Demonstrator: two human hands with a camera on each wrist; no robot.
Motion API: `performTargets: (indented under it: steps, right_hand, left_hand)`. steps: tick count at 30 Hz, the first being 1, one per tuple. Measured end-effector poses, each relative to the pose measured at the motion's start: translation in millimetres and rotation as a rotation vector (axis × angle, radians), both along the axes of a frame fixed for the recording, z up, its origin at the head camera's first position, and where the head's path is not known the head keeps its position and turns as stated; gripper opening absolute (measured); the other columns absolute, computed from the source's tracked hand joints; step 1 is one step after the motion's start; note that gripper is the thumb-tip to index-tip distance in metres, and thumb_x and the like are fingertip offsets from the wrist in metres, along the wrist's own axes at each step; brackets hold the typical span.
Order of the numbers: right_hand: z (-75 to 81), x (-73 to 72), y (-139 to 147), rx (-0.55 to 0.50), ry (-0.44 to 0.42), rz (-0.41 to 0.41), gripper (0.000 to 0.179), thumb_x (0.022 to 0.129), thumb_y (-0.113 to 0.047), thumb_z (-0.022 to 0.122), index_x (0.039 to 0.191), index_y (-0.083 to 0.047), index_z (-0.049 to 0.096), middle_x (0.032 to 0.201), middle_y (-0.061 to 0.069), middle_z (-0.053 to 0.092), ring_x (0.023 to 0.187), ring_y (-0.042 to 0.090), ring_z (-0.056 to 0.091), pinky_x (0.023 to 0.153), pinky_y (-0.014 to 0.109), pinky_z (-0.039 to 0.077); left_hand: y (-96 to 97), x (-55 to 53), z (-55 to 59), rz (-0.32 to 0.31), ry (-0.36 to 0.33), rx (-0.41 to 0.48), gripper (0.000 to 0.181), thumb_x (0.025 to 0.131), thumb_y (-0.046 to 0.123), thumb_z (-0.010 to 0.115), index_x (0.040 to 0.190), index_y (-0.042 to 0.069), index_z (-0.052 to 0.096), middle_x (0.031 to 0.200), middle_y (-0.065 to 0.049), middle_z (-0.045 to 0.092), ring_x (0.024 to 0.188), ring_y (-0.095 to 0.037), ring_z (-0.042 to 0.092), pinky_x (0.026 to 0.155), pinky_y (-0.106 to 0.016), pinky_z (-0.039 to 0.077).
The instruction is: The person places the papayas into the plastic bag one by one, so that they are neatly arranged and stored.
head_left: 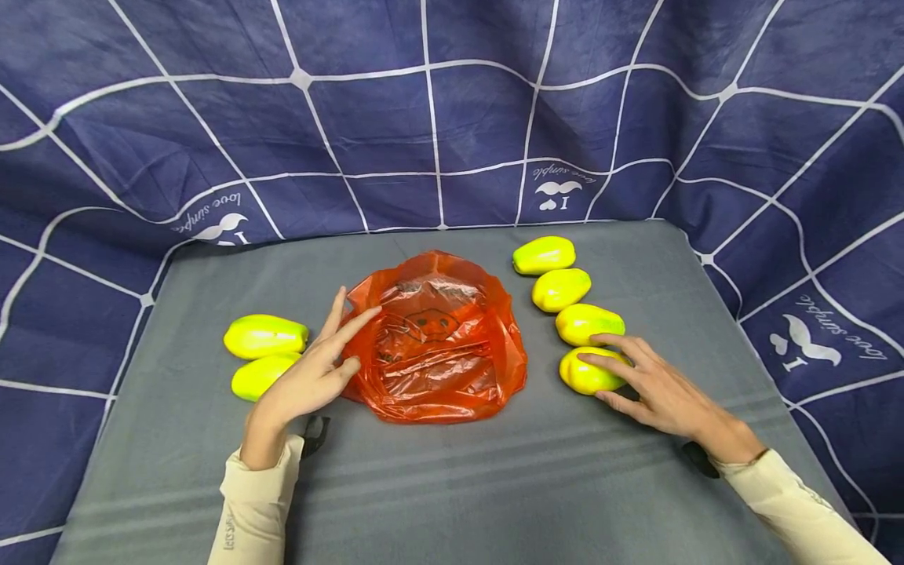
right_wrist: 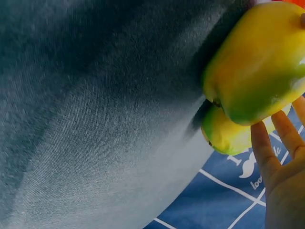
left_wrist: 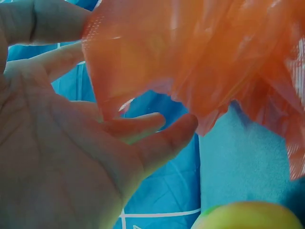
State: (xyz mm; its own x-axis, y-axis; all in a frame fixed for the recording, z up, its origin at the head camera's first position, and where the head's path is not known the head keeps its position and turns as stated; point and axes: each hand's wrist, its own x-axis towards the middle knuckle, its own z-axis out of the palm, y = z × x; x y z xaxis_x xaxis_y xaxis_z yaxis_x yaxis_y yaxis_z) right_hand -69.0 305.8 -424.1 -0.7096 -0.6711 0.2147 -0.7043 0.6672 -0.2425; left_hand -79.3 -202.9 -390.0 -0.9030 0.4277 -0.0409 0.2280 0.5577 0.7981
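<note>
A red plastic bag (head_left: pixel 434 400) with a dark printed face lies in the middle, its mouth spread wide. At its left rim is my left hand (head_left: pixel 314 377), fingers extended and spread; in the left wrist view the bag's edge (left_wrist: pixel 138 52) meets those fingers. My right hand (head_left: pixel 660 388) reaches over the nearest yellow-green papaya (head_left: pixel 582 373) in the right-hand row. Its fingers lie across the top, and the thumb is at the near side. The right wrist view shows fairly straight fingertips touching this papaya (right_wrist: pixel 259 62), with another papaya (right_wrist: pixel 226 131) behind.
Farther up the right row lie more papayas: one (head_left: pixel 589 323) beside the touched one, then another (head_left: pixel 561 289) and the farthest (head_left: pixel 544 255). Two papayas, upper (head_left: pixel 264 336) and lower (head_left: pixel 261 377), lie left of the bag. Blue checked cloth (head_left: pixel 381 125) surrounds the grey tabletop (head_left: pixel 452 486).
</note>
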Motion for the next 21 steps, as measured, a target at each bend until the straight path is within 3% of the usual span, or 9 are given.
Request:
performTargets:
  steps: [3, 5, 7, 9, 10, 12, 14, 16, 21]
  right_hand:
    - [-0.6, 1.7, -1.1, 0.012, -0.010, -0.009, 0.076, 0.079, -0.024, 0.085, 0.148, -0.026, 0.051, 0.145, 0.007, 0.049, 0.125, 0.025, 0.049, 0.096, 0.046, 0.044]
    - [-0.9, 2.6, -1.0, 0.015, -0.010, -0.013, 0.077, 0.078, -0.024, 0.085, 0.148, -0.026, 0.051, 0.145, 0.006, 0.050, 0.125, 0.023, 0.049, 0.097, 0.045, 0.044]
    - [-0.6, 3.3, -0.7, 0.016, -0.009, -0.015, 0.077, 0.078, -0.024, 0.086, 0.147, -0.026, 0.051, 0.144, 0.005, 0.050, 0.125, 0.023, 0.049, 0.097, 0.045, 0.044]
    - [-0.3, 4.1, -0.5, 0.016, -0.014, -0.016, 0.077, 0.078, -0.024, 0.085, 0.147, -0.027, 0.052, 0.144, 0.005, 0.050, 0.125, 0.022, 0.048, 0.097, 0.044, 0.043]
    - [-0.2, 4.1, -0.6, 0.017, -0.013, -0.015, 0.076, 0.078, -0.025, 0.085, 0.146, -0.027, 0.052, 0.143, 0.005, 0.050, 0.125, 0.022, 0.048, 0.097, 0.043, 0.043]
    - [-0.5, 4.0, -0.5, 0.014, -0.007, -0.009, 0.076, 0.077, -0.025, 0.086, 0.146, -0.027, 0.054, 0.142, 0.005, 0.051, 0.124, 0.022, 0.048, 0.095, 0.043, 0.044]
    - [-0.9, 3.5, -0.8, 0.008, 0.001, 0.000, 0.076, 0.076, -0.024, 0.086, 0.145, -0.026, 0.054, 0.139, 0.006, 0.051, 0.123, 0.022, 0.048, 0.094, 0.043, 0.045]
    - [-1.4, 3.1, -1.3, -0.002, 0.008, 0.011, 0.077, 0.075, -0.022, 0.086, 0.145, -0.025, 0.054, 0.138, 0.008, 0.051, 0.122, 0.022, 0.047, 0.092, 0.044, 0.047]
    - [-2.3, 3.4, -3.1, -0.018, 0.005, 0.022, 0.077, 0.076, -0.021, 0.086, 0.145, -0.024, 0.054, 0.140, 0.010, 0.050, 0.126, 0.024, 0.047, 0.094, 0.045, 0.046]
  left_hand:
    - [-3.5, 0.2, 0.9, 0.007, -0.009, -0.002, 0.080, 0.088, -0.009, 0.049, 0.159, 0.024, 0.030, 0.166, -0.005, -0.024, 0.151, -0.047, 0.007, 0.099, -0.052, 0.043]
    - [-5.2, 0.5, 1.4, 0.010, -0.018, -0.002, 0.082, 0.087, -0.010, 0.049, 0.159, 0.025, 0.030, 0.166, -0.006, -0.025, 0.151, -0.048, 0.007, 0.096, -0.054, 0.045]
    - [-6.5, 0.7, 2.2, 0.009, -0.031, 0.000, 0.085, 0.087, -0.011, 0.048, 0.159, 0.029, 0.028, 0.165, -0.005, -0.025, 0.148, -0.047, 0.018, 0.077, -0.041, 0.052]
    - [-7.1, 0.8, 3.2, 0.005, -0.042, -0.001, 0.088, 0.087, -0.012, 0.047, 0.158, 0.035, 0.028, 0.165, -0.003, -0.025, 0.146, -0.043, 0.023, 0.058, -0.033, 0.049]
    - [-7.3, 0.7, 3.8, -0.001, -0.040, -0.005, 0.088, 0.086, -0.013, 0.046, 0.157, 0.038, 0.029, 0.166, -0.003, -0.024, 0.146, -0.041, 0.022, 0.057, -0.033, 0.048]
    - [-7.7, 0.7, 4.6, -0.013, -0.029, -0.019, 0.088, 0.086, -0.013, 0.044, 0.156, 0.037, 0.032, 0.166, -0.005, -0.022, 0.149, -0.039, 0.019, 0.081, -0.042, 0.053]
    - [-7.9, 0.7, 5.5, -0.023, -0.017, -0.037, 0.084, 0.086, -0.013, 0.043, 0.156, 0.033, 0.035, 0.167, -0.007, -0.019, 0.154, -0.038, 0.006, 0.101, -0.057, 0.043]
    - [-8.6, 1.1, 5.9, -0.024, -0.012, -0.055, 0.081, 0.086, -0.012, 0.044, 0.156, 0.029, 0.037, 0.167, -0.010, -0.017, 0.154, -0.039, 0.002, 0.105, -0.063, 0.035]
    - [-11.0, 2.6, 5.2, -0.010, -0.034, -0.060, 0.081, 0.086, -0.010, 0.048, 0.158, 0.023, 0.031, 0.168, -0.013, -0.014, 0.152, -0.044, 0.008, 0.101, -0.058, 0.040]
